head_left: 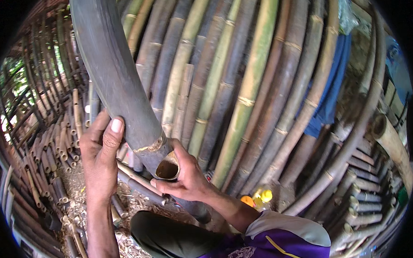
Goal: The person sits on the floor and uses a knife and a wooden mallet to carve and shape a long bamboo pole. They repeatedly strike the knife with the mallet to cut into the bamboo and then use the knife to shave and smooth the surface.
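A thick dark bamboo pole (118, 77) slants from the top of the view down to its cut, hollow end near the middle. A pale node ring circles it just above that end. My left hand (100, 151) grips the pole's left side, thumb up against the surface and fingers partly hidden behind it. Around the open end, my right hand (185, 175) is closed, with its thumb below the rim and its fingers on the far right side. Another dark bamboo piece (195, 210) lies below my right hand, partly covered by my arm.
Long green and brown bamboo poles (242, 100) lean side by side ahead. Short cut tubes (48, 157) are piled at left, and more pieces (366, 200) are stacked at right. Blue cloth (326, 97) hangs beyond the poles. A yellow-capped bottle (263, 197) stands near my right forearm. Shavings (128, 243) cover the ground.
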The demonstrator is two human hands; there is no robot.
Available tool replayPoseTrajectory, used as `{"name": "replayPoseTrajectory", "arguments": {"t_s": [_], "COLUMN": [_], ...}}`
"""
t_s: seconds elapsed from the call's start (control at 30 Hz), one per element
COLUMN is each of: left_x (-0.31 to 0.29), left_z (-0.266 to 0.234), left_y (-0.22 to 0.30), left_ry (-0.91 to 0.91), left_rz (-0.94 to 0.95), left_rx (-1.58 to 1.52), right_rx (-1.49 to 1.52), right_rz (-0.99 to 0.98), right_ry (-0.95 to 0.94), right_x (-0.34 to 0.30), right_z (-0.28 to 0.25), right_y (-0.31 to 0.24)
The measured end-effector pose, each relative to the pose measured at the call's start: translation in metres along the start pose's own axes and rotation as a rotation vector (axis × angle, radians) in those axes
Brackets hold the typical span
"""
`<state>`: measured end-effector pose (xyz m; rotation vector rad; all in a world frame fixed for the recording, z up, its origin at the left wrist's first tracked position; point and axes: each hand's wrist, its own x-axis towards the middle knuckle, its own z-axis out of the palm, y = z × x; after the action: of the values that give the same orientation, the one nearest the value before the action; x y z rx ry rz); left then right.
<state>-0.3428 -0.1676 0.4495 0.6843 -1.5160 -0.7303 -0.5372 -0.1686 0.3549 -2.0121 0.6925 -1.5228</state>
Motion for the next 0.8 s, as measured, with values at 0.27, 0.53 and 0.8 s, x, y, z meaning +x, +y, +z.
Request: {"name": "replayPoseTrajectory", "arguments": {"t_s": [0.27, 0.53, 0.8], "left_x": [0.012, -0.024, -0.084], "left_z": [0.044, -0.054, -0.213], "left_y": [0.003, -0.085, -0.178], "left_ry": [-0.219, -0.163, 0.082], "left_rz": [0.002, -0.221, -0.614], "left_rx": [0.119, 0.318, 0.156], "right_rx": [-0.335, -0.675, -0.945], "right_rz": [-0.109, -0.007, 0.081], "right_ry": [0.252, 0.732, 0.892], "right_x": [-0.037, -0.091, -0.165], "right_z": [-0.096, -0.203, -0.276], "right_y": [-0.030, -0.058, -0.087]}}
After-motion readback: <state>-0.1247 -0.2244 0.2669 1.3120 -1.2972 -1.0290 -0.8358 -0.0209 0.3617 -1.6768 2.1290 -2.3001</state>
